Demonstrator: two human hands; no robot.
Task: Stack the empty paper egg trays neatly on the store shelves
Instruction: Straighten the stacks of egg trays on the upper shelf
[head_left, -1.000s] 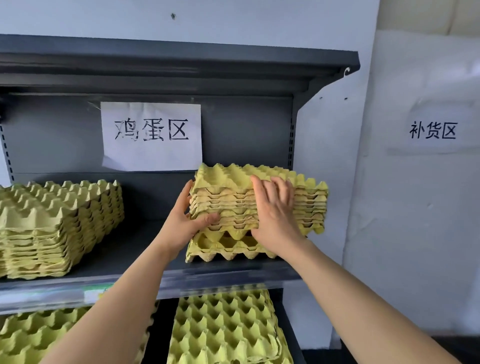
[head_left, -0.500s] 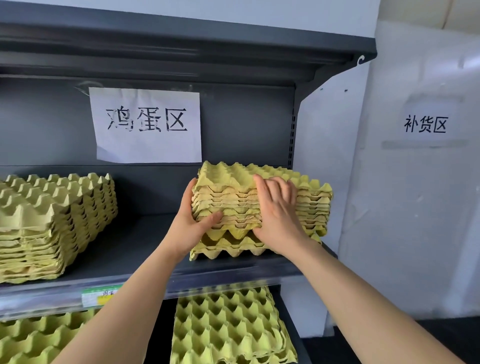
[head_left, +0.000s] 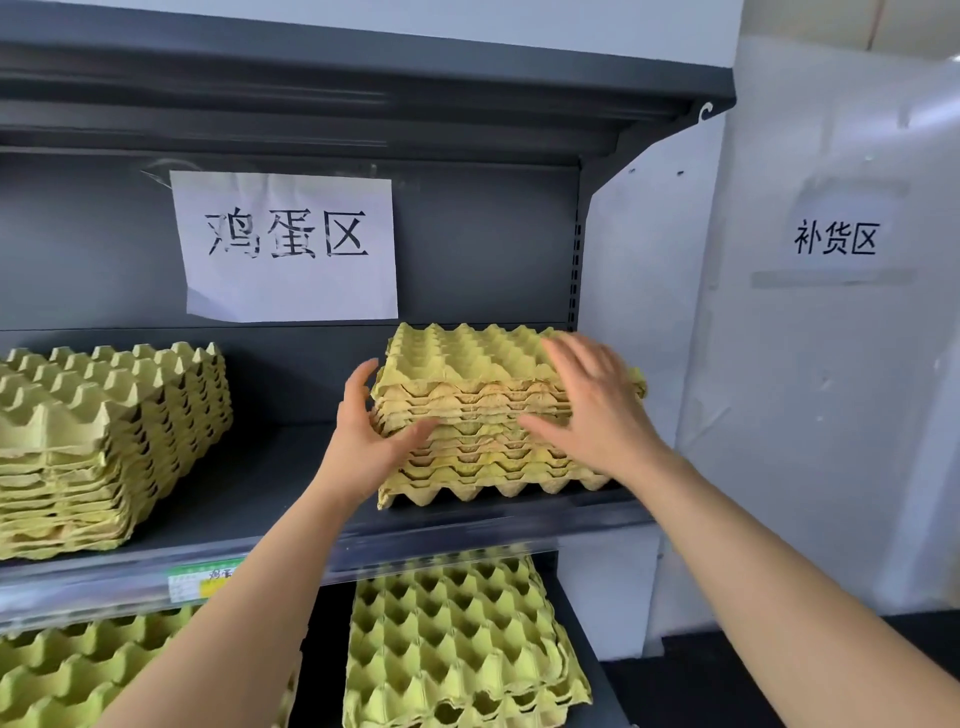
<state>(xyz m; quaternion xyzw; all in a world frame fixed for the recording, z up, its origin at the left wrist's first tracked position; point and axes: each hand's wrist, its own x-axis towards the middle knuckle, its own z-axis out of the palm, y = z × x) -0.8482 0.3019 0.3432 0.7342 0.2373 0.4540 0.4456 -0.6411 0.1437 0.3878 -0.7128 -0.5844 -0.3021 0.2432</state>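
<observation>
A stack of several yellow-green paper egg trays (head_left: 467, 364) rests flat on the right end of the grey middle shelf (head_left: 249, 499), near its front edge. My left hand (head_left: 363, 441) cups the stack's front left corner, thumb across the front and fingers up the left side. At the stack's front right, my right hand (head_left: 597, 410) is blurred, its fingers spread apart against the trays without gripping them. The right front part of the stack is hidden behind that hand.
A taller stack of trays (head_left: 104, 415) sits at the shelf's left end, with bare shelf between the two stacks. More trays lie on the lower shelf at right (head_left: 457, 639) and left (head_left: 78, 670). A paper sign (head_left: 288, 244) hangs on the back panel. A white wall (head_left: 779, 415) stands to the right.
The upper trays, held raised and tilted over the bottom ones, have come down into one flat stack. My right hand has let go and spread its fingers. My left hand stays at the corner.
</observation>
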